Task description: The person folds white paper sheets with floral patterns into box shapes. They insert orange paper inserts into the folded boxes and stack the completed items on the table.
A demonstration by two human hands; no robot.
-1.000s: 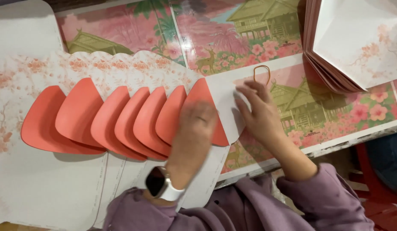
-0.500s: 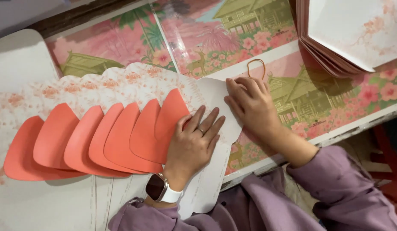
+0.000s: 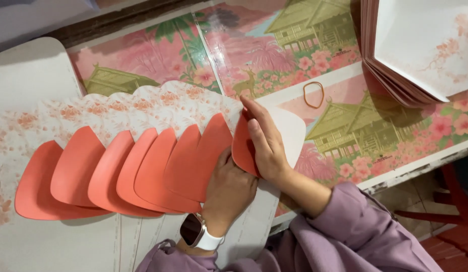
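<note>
The fanned row of flat cardboard box blanks (image 3: 133, 151) lies across the counter (image 3: 395, 171), coral flaps overlapping like scales from nine o'clock toward the centre. Half a second ago the rightmost coral flap (image 3: 242, 146) lay flat with the others; now it stands lifted at the row's three o'clock end, so one more blank is being parted from the fan.

The right hand (image 3: 264, 143) lies flat along that flap's edge, fingers extended toward twelve o'clock and pressed against it — not clenched. The left hand (image 3: 229, 189), with a white-strapped watch (image 3: 196, 231) on its wrist, has slid from spread on top of the flaps to tucked at their lower edge, fingers under the card; how firmly it grips is hidden.

At one o'clock a rubber band (image 3: 313, 94) lies loose on the floral-printed sheet — farther, at two o'clock, a stack of folded boxes (image 3: 410, 55).
</note>
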